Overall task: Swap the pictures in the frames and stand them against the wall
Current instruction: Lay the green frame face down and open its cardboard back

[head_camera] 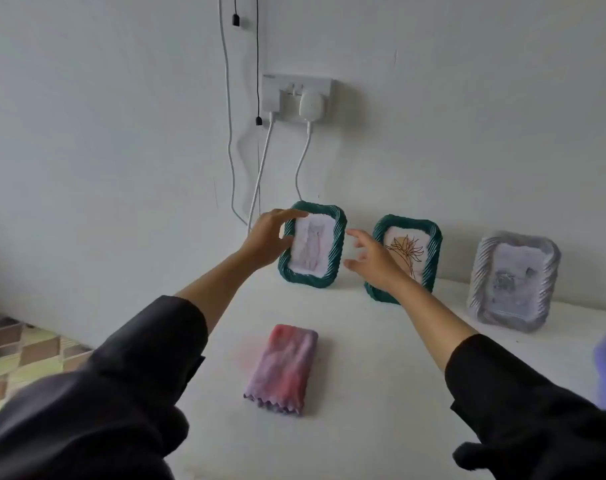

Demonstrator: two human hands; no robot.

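Wall (467,98): plain and pale. All three frames lean against it along the back of the table.
Table (381,375): white top, carrying the frames and a cloth.
Pale frame (481,278): far right, leaning on the wall, well apart from both hands.
Left green frame (336,244): upright at the wall, below the socket, and the one being handled.
Right green frame (433,252): just beside the first and leaning on the wall. Its lower left is hidden by the right wrist.
Cloth (284,368): folded, pink and purple, lying flat nearer the person and untouched.
Socket (294,95): on the wall with two plugs in. White cables (260,181) drop from it behind the left green frame.
Left hand (265,240): fingers curled over the frame's top left corner, thumb on its front, gripping its left edge.
Right hand (374,258): fingers spread apart and holding nothing, just beside the frame's right edge. Contact cannot be confirmed.
Cat picture (310,247): in the left green frame.
Flower picture (407,251): in the right green frame.
Step in hand: judged to be work on the left green frame at the wall. Whether the swap is done cannot be told.
Next move: if this is a lift, the right hand must close on the free edge, and the frame must come away clear of the cables and its neighbour.
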